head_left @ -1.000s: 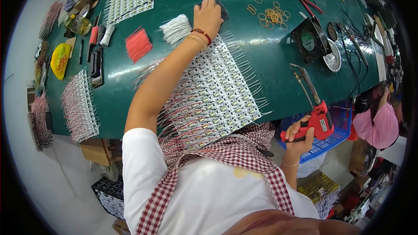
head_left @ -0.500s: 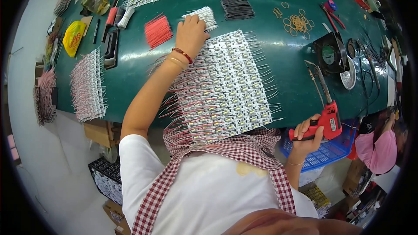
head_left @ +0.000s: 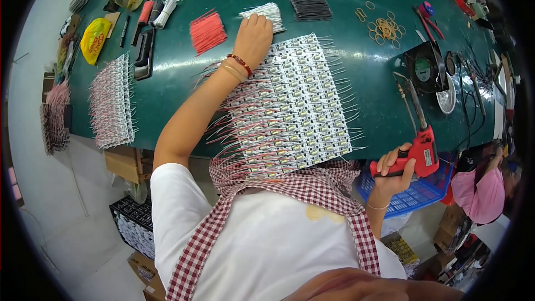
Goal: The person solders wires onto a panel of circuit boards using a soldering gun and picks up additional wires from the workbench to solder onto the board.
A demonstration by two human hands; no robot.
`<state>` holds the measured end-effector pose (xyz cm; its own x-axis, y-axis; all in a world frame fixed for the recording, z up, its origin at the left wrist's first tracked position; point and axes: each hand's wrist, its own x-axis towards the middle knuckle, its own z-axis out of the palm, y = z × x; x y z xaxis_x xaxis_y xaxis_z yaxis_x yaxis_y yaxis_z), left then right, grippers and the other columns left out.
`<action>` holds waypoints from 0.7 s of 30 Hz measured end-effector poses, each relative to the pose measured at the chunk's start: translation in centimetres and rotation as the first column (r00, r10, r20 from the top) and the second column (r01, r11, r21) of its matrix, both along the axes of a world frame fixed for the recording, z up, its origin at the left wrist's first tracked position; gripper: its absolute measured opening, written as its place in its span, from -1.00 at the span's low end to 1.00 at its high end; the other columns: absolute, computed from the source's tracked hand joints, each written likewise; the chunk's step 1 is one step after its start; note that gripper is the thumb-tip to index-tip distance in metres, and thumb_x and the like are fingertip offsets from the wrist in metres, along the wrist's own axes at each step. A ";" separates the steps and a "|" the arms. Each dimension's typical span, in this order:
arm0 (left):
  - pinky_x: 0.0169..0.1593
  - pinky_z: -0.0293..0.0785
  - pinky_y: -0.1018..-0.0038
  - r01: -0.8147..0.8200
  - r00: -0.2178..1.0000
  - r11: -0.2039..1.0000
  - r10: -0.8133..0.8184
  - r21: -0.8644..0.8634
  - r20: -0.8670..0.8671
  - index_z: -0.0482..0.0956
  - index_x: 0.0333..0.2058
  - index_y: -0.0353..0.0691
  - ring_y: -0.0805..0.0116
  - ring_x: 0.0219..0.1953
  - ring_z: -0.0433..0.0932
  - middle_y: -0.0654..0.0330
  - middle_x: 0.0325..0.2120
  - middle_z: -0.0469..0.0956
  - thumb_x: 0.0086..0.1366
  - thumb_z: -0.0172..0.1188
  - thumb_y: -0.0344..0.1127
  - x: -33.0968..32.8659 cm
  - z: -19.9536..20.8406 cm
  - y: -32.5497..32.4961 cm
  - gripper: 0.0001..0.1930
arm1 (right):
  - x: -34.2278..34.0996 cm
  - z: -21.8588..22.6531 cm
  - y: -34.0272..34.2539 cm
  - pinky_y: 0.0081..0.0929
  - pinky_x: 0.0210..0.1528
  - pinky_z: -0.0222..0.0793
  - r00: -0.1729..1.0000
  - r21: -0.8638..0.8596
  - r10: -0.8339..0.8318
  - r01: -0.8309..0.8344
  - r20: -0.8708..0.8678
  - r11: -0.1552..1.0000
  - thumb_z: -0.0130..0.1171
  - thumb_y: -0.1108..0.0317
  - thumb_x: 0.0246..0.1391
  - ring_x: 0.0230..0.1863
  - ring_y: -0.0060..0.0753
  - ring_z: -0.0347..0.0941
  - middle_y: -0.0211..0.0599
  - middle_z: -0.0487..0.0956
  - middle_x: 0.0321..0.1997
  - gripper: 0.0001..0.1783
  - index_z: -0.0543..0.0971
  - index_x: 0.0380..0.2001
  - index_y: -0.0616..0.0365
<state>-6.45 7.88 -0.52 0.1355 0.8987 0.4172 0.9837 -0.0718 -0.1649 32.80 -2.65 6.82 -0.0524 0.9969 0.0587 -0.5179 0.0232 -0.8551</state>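
My left hand (head_left: pixel 254 38) is at the near edge of a pile of white wires (head_left: pixel 270 14), its fingers bent together and the tips hidden from view. Below that wrist lies a large panel of white circuit boards (head_left: pixel 298 106) in rows, with red and white wires along its left side and short wires on its right. My right hand (head_left: pixel 393 171) grips the handle of a red soldering gun (head_left: pixel 426 153); its metal tip and thin feed tube point up and away, right of the panel. Red wires (head_left: pixel 208 32) and black wires (head_left: pixel 310 7) flank the white pile.
Rubber bands (head_left: pixel 387 29), red-handled pliers (head_left: pixel 427 19), a black fan (head_left: pixel 424 68) and a metal dish (head_left: pixel 446 99) lie on the right of the green table (head_left: pixel 368 89). At left are a wired board stack (head_left: pixel 110 103) and a yellow bag (head_left: pixel 95 40). A blue basket (head_left: pixel 409 203) stands below.
The whole view has shifted slightly. My left hand remains at the white wires, with its fingers drawn a little nearer to the pile's near edge. My right hand still holds the soldering gun.
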 end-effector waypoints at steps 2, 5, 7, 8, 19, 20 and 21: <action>-0.17 0.32 0.39 0.048 0.999 0.999 -0.048 0.002 0.025 0.45 -0.44 -0.20 0.26 -0.26 0.39 0.19 -0.43 0.43 0.10 0.08 -0.39 -0.5 -0.2 0.1 -0.94 | 0.0 0.3 0.2 -0.67 -0.70 0.22 1.000 0.028 0.007 -0.007 0.003 1.000 -0.14 0.05 0.27 -0.76 -0.60 0.19 -0.29 0.36 -0.60 -0.57 0.31 -0.14 0.28; -0.17 0.32 0.36 0.132 0.987 0.991 -0.131 -0.005 0.097 0.42 -0.42 -0.21 0.22 -0.28 0.38 0.17 -0.44 0.43 0.12 0.11 -0.40 -1.0 -0.1 0.3 -0.93 | 0.1 0.5 0.2 -0.66 -0.69 0.22 1.000 0.039 0.006 -0.007 0.006 0.999 -0.14 0.06 0.27 -0.76 -0.60 0.19 -0.29 0.35 -0.60 -0.57 0.32 -0.13 0.29; -0.16 0.32 0.36 0.166 0.976 0.986 -0.163 -0.014 0.146 0.42 -0.41 -0.22 0.21 -0.28 0.39 0.16 -0.45 0.43 0.12 0.09 -0.41 -1.2 0.0 0.3 -0.94 | 0.0 0.5 0.2 -0.66 -0.68 0.22 1.000 0.045 0.015 -0.015 0.007 0.999 -0.14 0.06 0.27 -0.76 -0.60 0.19 -0.29 0.36 -0.60 -0.57 0.32 -0.13 0.29; -0.16 0.32 0.35 0.173 0.967 0.985 -0.166 -0.021 0.191 0.42 -0.40 -0.23 0.19 -0.28 0.39 0.15 -0.44 0.44 0.11 0.08 -0.45 -1.2 0.0 0.4 -0.94 | 0.0 0.5 0.2 -0.66 -0.68 0.23 1.000 0.052 0.022 -0.022 0.010 0.998 -0.14 0.06 0.27 -0.76 -0.60 0.19 -0.29 0.36 -0.60 -0.57 0.32 -0.13 0.29; -0.13 0.34 0.31 0.254 0.915 0.967 -0.239 -0.003 0.326 0.41 -0.29 -0.28 0.11 -0.26 0.40 0.10 -0.41 0.45 0.02 0.11 -0.57 -1.0 0.0 0.0 -0.78 | 0.8 0.0 -0.2 -0.66 -0.67 0.23 1.000 0.076 0.001 0.001 -0.017 0.997 -0.15 0.06 0.28 -0.76 -0.60 0.19 -0.29 0.36 -0.59 -0.57 0.32 -0.12 0.29; -0.15 0.35 0.32 0.243 0.912 0.970 -0.235 0.017 0.337 0.43 -0.31 -0.26 0.13 -0.26 0.41 0.12 -0.41 0.45 0.04 0.11 -0.53 -1.1 0.0 -0.1 -0.81 | 0.9 0.0 -0.3 -0.66 -0.67 0.24 1.000 0.083 -0.010 0.011 -0.007 0.996 -0.16 0.07 0.28 -0.76 -0.60 0.19 -0.29 0.36 -0.59 -0.57 0.32 -0.12 0.29; -0.17 0.36 0.33 0.232 0.908 0.972 -0.230 0.037 0.349 0.44 -0.33 -0.24 0.15 -0.27 0.42 0.13 -0.41 0.46 0.06 0.12 -0.49 -1.1 -0.1 -0.1 -0.85 | 0.9 0.0 -0.2 -0.66 -0.67 0.24 1.000 0.085 -0.012 0.013 -0.009 0.996 -0.16 0.07 0.28 -0.76 -0.60 0.19 -0.29 0.36 -0.59 -0.57 0.32 -0.12 0.29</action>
